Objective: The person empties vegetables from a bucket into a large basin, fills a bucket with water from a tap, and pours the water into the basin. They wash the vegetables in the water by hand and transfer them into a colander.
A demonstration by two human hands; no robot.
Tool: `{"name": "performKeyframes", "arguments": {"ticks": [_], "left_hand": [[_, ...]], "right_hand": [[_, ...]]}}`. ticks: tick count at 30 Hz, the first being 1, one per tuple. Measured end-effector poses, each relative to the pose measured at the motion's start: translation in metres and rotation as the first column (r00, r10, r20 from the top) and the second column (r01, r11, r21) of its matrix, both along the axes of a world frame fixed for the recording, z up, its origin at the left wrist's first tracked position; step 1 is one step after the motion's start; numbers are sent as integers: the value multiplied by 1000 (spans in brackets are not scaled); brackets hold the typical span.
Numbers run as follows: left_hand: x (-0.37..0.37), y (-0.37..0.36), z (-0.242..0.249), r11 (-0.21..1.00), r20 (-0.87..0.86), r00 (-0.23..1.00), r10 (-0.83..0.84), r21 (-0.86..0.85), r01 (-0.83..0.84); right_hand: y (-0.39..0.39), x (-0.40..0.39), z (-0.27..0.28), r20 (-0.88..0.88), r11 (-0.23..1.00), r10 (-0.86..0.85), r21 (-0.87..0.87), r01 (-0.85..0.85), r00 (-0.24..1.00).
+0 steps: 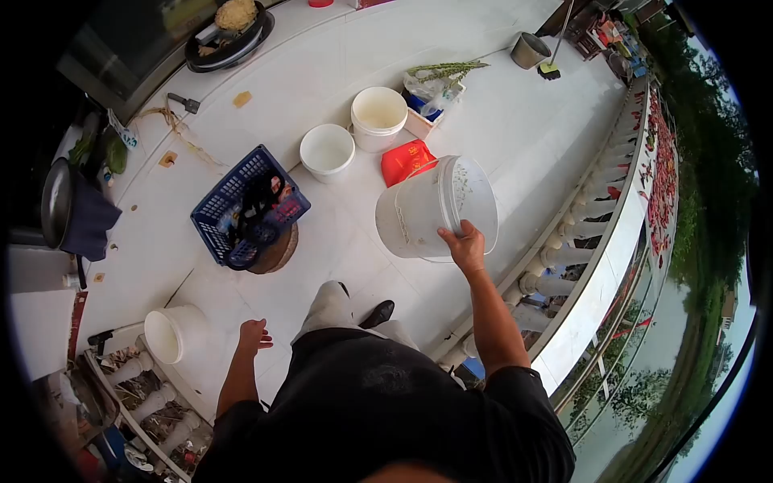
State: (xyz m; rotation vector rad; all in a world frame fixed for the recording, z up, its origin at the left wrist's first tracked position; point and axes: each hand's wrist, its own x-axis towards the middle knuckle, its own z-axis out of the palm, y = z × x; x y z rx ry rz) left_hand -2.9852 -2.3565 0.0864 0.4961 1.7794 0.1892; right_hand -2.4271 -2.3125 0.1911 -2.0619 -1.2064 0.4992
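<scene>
My right hand [465, 244] grips the rim of a large whitish bucket [415, 213], which is tilted on its side in front of me. My left hand [255, 334] hangs at my left side, its fingers loosely curled and partly hidden. Just beyond the large bucket lies a red bag [405, 163]. Two smaller white buckets, one [328, 153] nearer and one [378, 119] farther, stand on the tiled floor. A blue plastic basket [211, 211] with dark items in it rests on a round brown stool or tub [278, 253].
Another white bucket [173, 334] is at the lower left. A balustrade [592, 278] runs along the right, with red items spread on its outer side. A tray with green stalks [443, 71], a grey bucket [530, 51] and a broom [549, 71] stand farther off.
</scene>
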Motion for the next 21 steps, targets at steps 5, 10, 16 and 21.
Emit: {"name": "performKeyframes", "arguments": {"ticks": [5,10,16,21], "left_hand": [[-41,-98,-42,906,-149,923,354,-190,-378],[-5,-76,-48,849,-172,901,398,-302,-433],[59,82,-12,892,-8,892,452,-27,-452],[108,139,-2,875,18,877,481,56,-481]], "right_hand": [[162,0,-13,5,983,168,-77,-167,986],[314,21,-78,25,968,247,-61,-245,969],[455,31,-123,140,977,214,-46,-210,967],[528,55,-190,274,973,231,-51,-226,934]]}}
